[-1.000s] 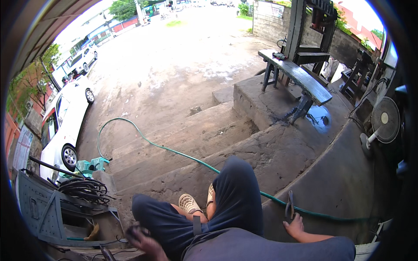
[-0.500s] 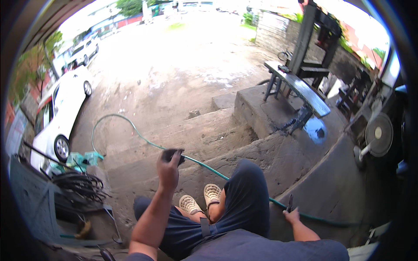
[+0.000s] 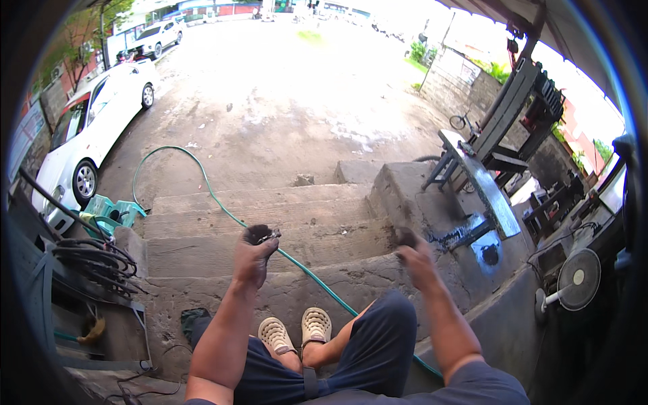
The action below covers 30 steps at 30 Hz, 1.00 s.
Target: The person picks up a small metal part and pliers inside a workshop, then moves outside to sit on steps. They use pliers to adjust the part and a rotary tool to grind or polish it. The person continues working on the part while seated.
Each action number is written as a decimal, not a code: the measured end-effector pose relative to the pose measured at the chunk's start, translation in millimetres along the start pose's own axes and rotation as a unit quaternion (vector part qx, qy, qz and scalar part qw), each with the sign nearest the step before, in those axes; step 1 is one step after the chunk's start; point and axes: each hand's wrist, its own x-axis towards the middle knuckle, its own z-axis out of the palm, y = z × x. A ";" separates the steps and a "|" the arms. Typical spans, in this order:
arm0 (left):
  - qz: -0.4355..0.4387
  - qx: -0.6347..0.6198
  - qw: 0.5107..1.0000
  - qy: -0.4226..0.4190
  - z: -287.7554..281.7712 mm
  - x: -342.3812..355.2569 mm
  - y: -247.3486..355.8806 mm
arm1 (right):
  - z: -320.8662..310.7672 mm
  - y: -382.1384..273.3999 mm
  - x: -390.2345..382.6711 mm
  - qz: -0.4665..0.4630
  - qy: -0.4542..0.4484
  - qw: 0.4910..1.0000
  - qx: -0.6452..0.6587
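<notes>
My left hand, its fingers dark with grime, is raised in front of my knees and closed on a small metal piece. The piece's exact kind is too small to make out. Across from it, my right hand is held up beyond my right knee. Motion smears its darkened fingers, so I cannot tell whether anything is in them. Behind and below the left hand a green hose runs over the concrete steps and passes behind my right knee.
A work bench and a heavy steel press frame stand at right, near a fan. At left are coiled black hoses, a teal plastic crate and a parked white car.
My right hand has risen from low beside my right thigh, where it held a dark, plier-like tool, to beyond the knee. The left hand stays raised. The view has shifted.
</notes>
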 end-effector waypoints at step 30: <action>-0.042 0.227 0.972 -0.048 8.6 -1.5 -44.9 | 193.6 14.2 31.9 0.175 -0.195 0.907 0.330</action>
